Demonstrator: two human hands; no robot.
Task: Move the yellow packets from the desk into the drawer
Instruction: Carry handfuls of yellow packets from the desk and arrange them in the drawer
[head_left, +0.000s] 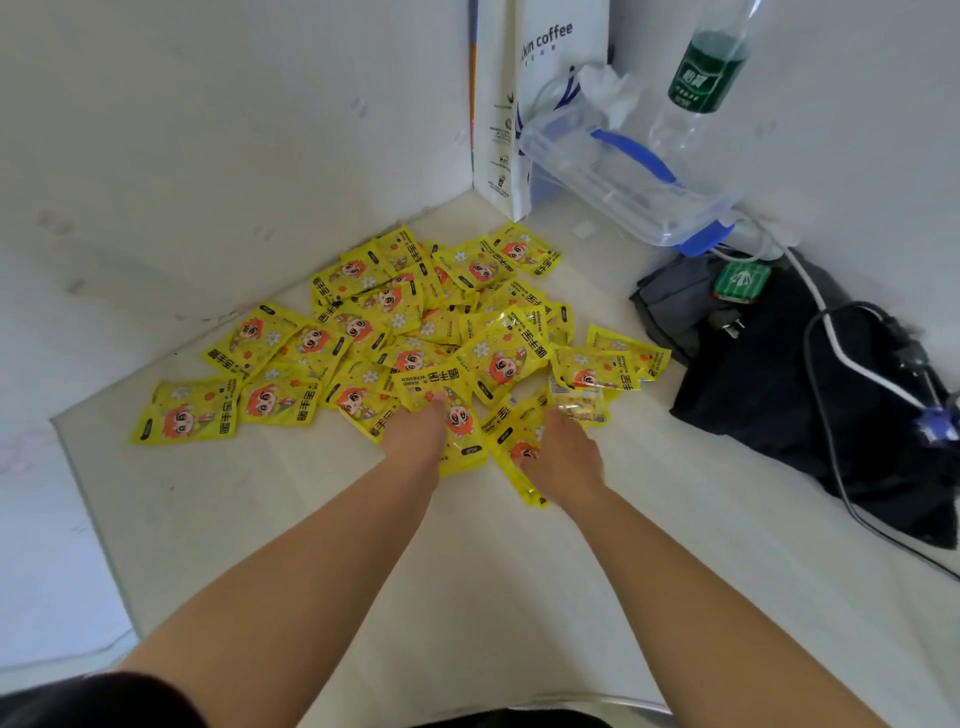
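A clear plastic box (631, 182) with a blue handle and blue clips stands well beyond the fingers, at the back right of the desk (519, 597); a crumpled white tissue (610, 85) sticks up behind it, and what the box holds cannot be told. Just left of it a white paper bag (511, 109) printed "coffee" stands upright in the corner. A clear bottle (709, 73) with a green label holds a little green-tinted liquid and rises behind the box.

The yellow packets (395, 332) lie in a loose, overlapping heap on the desk, spreading away from the fingers toward the corner and off to the left. The left hand (415, 434) lies palm down on the near edge of the heap, its fingers (439, 402) pressed flat on 1 packet, together rather than curled. The right hand (563, 457) rests on packets at the heap's near right; its fingers (558, 418) are blurred, so whether they pinch a packet cannot be told.

The packets are flat, glossy, rectangular sachets printed with a red-haired cartoon face, white flowers and black lettering. The desk surface is smooth and pale cream. To the right of the fingers lies a limp black fabric bag (789, 384) with a white cable (852, 364) and a black cable across it.
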